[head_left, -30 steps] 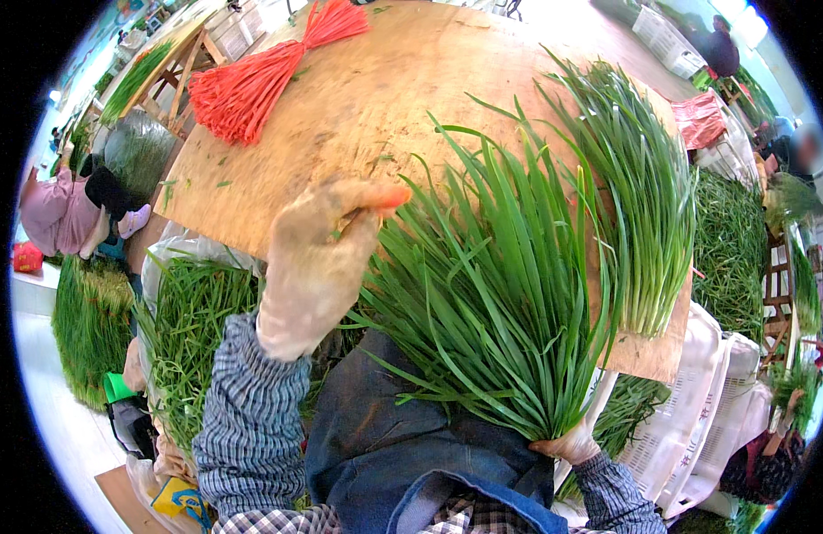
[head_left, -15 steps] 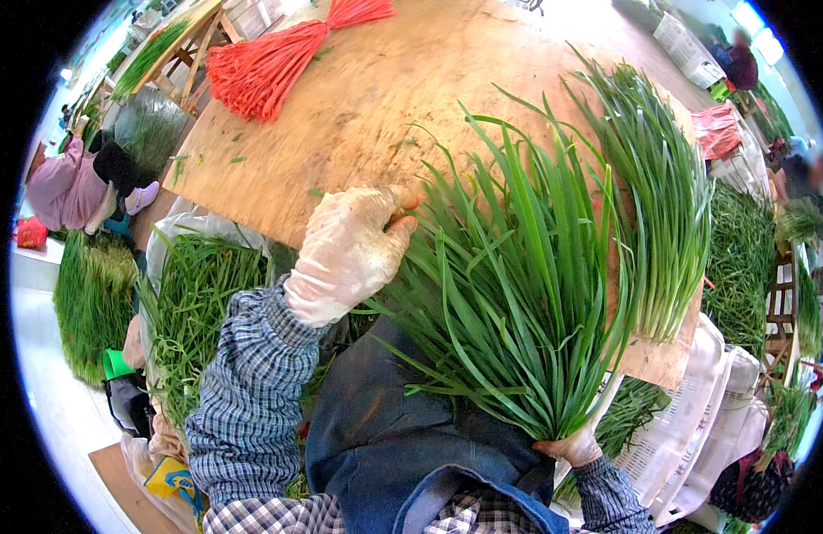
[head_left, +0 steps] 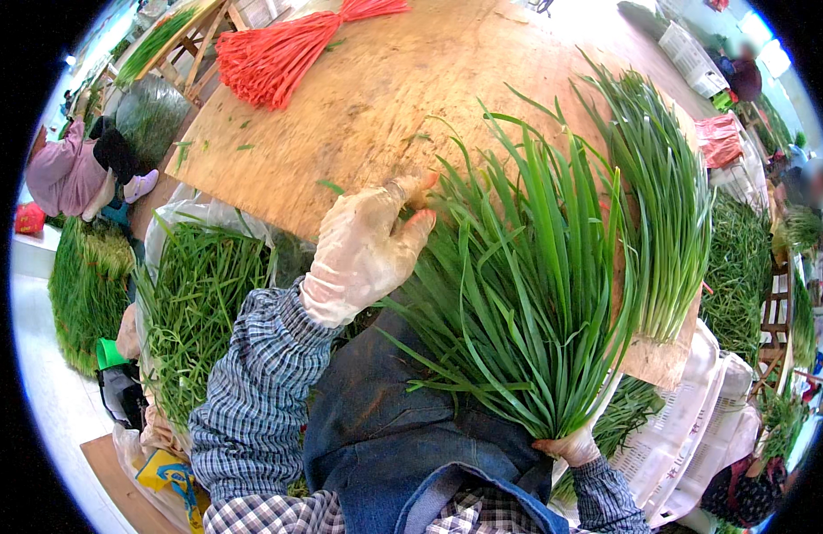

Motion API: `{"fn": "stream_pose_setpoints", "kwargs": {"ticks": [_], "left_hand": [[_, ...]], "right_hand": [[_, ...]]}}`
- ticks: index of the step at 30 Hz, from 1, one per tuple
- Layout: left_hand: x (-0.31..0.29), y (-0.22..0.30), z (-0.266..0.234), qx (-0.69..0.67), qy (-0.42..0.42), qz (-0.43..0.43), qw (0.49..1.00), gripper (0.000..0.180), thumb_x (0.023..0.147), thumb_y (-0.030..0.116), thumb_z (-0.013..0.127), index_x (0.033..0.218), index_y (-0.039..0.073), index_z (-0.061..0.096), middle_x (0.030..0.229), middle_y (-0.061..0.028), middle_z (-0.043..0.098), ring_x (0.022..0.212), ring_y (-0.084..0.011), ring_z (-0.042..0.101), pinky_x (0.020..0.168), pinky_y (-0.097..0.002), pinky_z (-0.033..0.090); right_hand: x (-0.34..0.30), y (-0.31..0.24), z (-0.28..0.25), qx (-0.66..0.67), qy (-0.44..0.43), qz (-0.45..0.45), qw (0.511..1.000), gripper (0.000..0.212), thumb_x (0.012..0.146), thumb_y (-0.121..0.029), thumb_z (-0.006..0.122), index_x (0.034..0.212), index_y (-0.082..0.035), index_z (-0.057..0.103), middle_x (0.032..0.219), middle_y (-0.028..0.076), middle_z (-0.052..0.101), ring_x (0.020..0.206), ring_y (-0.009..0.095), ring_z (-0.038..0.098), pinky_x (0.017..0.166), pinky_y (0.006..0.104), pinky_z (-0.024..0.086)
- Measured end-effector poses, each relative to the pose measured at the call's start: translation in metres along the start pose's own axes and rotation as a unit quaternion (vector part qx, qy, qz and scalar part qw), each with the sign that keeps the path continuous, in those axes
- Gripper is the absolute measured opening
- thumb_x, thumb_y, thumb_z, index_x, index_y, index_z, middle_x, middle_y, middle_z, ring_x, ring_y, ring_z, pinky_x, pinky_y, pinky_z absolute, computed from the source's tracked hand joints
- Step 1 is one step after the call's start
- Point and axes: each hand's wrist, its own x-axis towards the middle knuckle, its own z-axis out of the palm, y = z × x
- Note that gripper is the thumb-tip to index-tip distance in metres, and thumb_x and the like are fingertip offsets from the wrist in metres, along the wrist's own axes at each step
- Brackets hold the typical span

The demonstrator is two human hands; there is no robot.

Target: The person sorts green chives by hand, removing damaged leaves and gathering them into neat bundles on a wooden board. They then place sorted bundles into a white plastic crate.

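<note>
My right hand (head_left: 567, 443), in a thin glove, grips the base of a large fan of long green chive leaves (head_left: 518, 294) that spreads up over the wooden board (head_left: 358, 107). My left hand (head_left: 367, 245), in a pale glove with fingers together, presses flat against the left edge of that bunch. A second bunch of green chives (head_left: 665, 222) lies on the board to the right. A bundle of red tie strings (head_left: 278, 53) lies at the board's far left.
A bag heaped with loose green chives (head_left: 202, 303) sits at my left, with more piles at the right (head_left: 741, 267). A person in pink (head_left: 68, 173) crouches at far left. Woven white sacks (head_left: 696, 436) lie at lower right. Other people stand at the far right.
My left hand has come down and toward me along the left side of the bunch, flattening against the leaves. The bunch has stayed in my right hand.
</note>
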Motion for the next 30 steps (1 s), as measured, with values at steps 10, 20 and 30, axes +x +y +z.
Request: {"fn": "stream_pose_setpoints", "kwargs": {"ticks": [10,20,30], "left_hand": [[0.016,0.001,-0.003,0.051,-0.046,0.037,0.997,0.03,0.068,0.01,0.065,0.097,0.007,0.063,0.088,-0.0158,0.057,0.082,-0.0265,0.056,0.071,-0.0349,0.044],[0.019,0.01,0.001,0.077,-0.107,0.063,0.989,0.033,0.061,0.016,0.066,0.093,0.009,0.063,0.083,-0.0164,0.053,0.078,-0.0313,0.055,0.069,-0.0398,0.044],[0.012,0.008,0.025,0.272,-0.036,0.143,0.951,0.022,0.06,0.021,0.064,0.075,0.006,0.058,0.087,-0.0171,0.054,0.08,-0.0321,0.051,0.068,-0.0416,0.04]], "right_hand": [[-0.001,0.006,0.001,0.009,0.008,-0.007,1.0,0.073,0.048,-0.024,0.083,0.11,-0.001,0.053,0.106,0.009,0.059,0.095,0.02,0.055,0.088,0.0313,0.043],[0.0,0.007,0.001,-0.019,0.011,0.004,1.0,0.073,0.049,-0.025,0.082,0.111,-0.001,0.053,0.108,0.01,0.059,0.099,0.023,0.055,0.09,0.0311,0.042],[0.0,-0.013,0.002,-0.072,0.002,-0.018,0.997,0.07,0.049,-0.022,0.082,0.109,-0.001,0.054,0.106,0.011,0.059,0.098,0.023,0.055,0.089,0.031,0.042]]}}
